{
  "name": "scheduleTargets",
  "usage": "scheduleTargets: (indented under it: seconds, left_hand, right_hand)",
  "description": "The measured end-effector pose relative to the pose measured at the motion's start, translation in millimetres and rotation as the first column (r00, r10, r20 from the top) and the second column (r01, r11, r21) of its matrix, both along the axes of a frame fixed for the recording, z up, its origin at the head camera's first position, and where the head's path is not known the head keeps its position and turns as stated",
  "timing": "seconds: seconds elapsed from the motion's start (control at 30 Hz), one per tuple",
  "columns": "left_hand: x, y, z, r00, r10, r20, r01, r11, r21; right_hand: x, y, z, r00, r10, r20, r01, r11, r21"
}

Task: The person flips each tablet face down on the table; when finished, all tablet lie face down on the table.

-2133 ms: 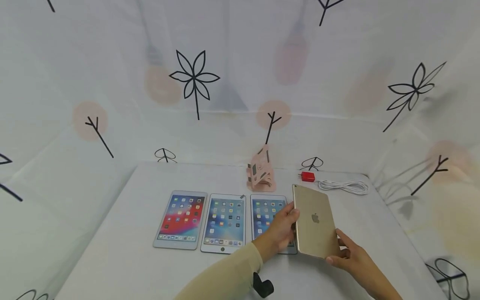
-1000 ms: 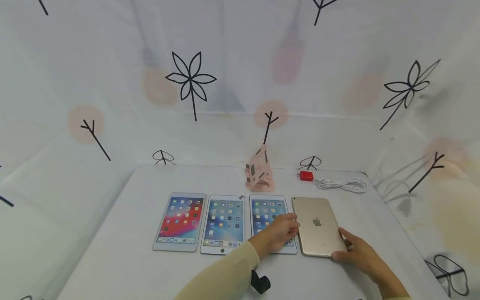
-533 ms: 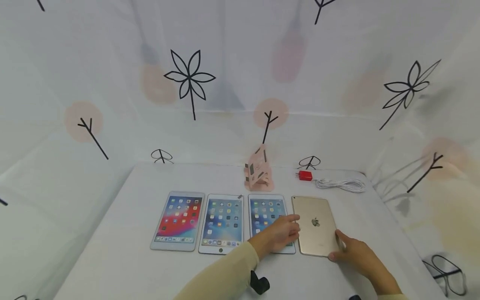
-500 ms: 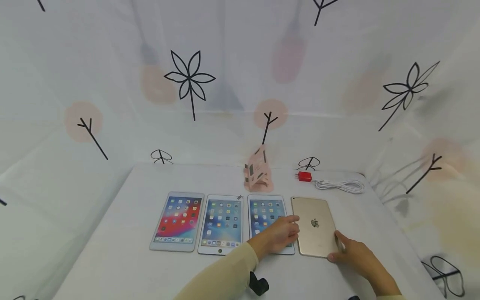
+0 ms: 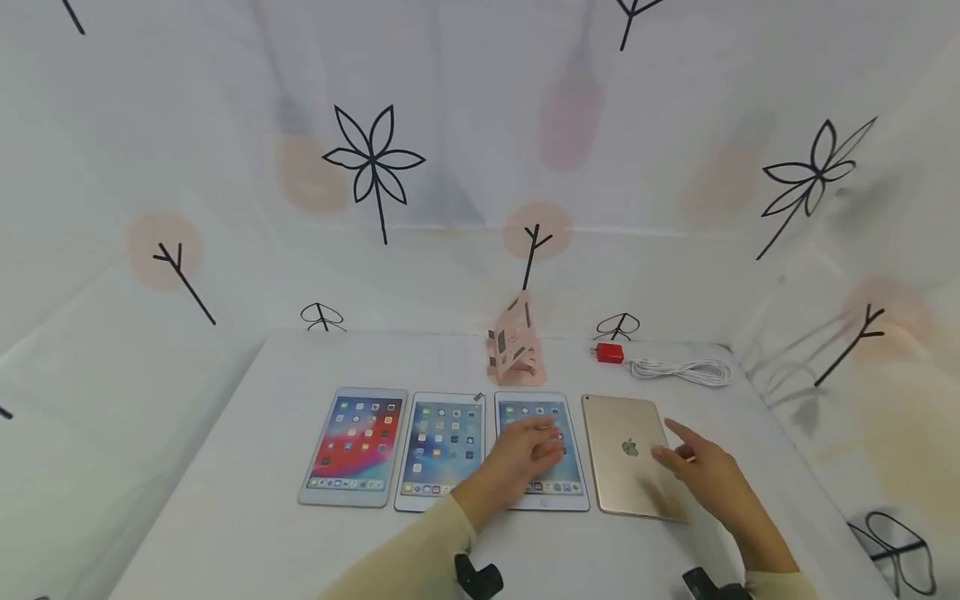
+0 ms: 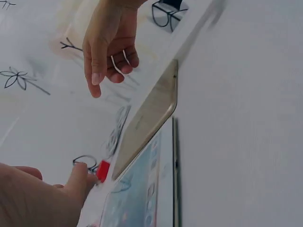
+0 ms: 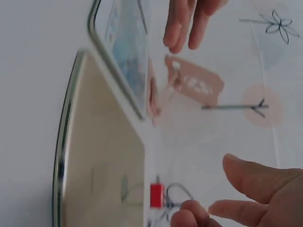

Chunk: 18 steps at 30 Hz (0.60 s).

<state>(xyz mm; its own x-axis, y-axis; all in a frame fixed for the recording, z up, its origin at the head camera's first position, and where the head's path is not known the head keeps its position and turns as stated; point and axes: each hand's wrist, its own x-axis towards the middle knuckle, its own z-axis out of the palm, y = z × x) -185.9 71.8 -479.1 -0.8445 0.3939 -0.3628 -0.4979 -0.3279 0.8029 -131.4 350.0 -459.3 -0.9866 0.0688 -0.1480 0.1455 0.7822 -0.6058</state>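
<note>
A gold tablet [image 5: 626, 475] lies face down at the right end of a row on the white table. To its left, a white tablet [image 5: 551, 500] lies screen up, partly covered by my left hand [image 5: 513, 458], which hovers over it holding nothing. Raised above the gold tablet's right edge is my right hand [image 5: 705, 475], fingers apart and nothing in them. Both wrist views show the hands clear of the tablets. Two more screen-up tablets, one with a blue screen [image 5: 442, 442] and one with a red-and-blue screen [image 5: 356, 442], complete the row.
Behind the row stands a pink folding stand [image 5: 517, 346]. A red charger plug [image 5: 609, 353] and a coiled white cable [image 5: 682, 372] lie at the back right. White patterned cloth [image 5: 450, 275] walls the back and sides.
The gold tablet came down from being tilted in both hands to lying flat. Both hands then let go; the left moved left over the white tablet, the right lifted.
</note>
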Motion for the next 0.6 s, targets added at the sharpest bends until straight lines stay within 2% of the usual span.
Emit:
scheduleTargets:
  seconds: [0.1, 0.17, 0.23, 0.3, 0.4, 0.6]
  left_hand:
    - [-4.3, -34, 1.5, 0.997, 0.054, -0.054, -0.059, 0.994, -0.094]
    - [-5.8, -52, -2.1, 0.994, 0.069, -0.089, -0.083, 0.983, -0.162]
    - [-5.6, -64, -5.4, 0.993, 0.071, -0.091, -0.089, 0.973, -0.211]
    - [-4.2, -69, -8.0, 0.995, 0.058, -0.087, -0.078, 0.963, -0.256]
    - [-2.0, -71, -8.8, 0.997, 0.044, -0.070, -0.062, 0.960, -0.274]
    - [-0.4, -70, -8.5, 0.996, -0.017, -0.089, -0.008, 0.964, -0.265]
  right_hand:
    - [-5.7, -30, 0.6, 1.000, 0.011, -0.019, -0.015, 0.983, -0.182]
    - [-9.0, -52, -4.5, 1.000, 0.028, -0.007, -0.029, 0.963, -0.268]
    - [-10.9, -70, -10.3, 0.999, 0.033, 0.001, -0.031, 0.944, -0.329]
    - [-12.8, -82, -15.1, 0.999, 0.037, 0.007, -0.032, 0.928, -0.372]
    - [-15.9, -92, -19.9, 0.998, 0.049, 0.025, -0.034, 0.908, -0.418]
    - [-22.5, -97, -24.2, 0.994, 0.050, 0.099, -0.003, 0.903, -0.429]
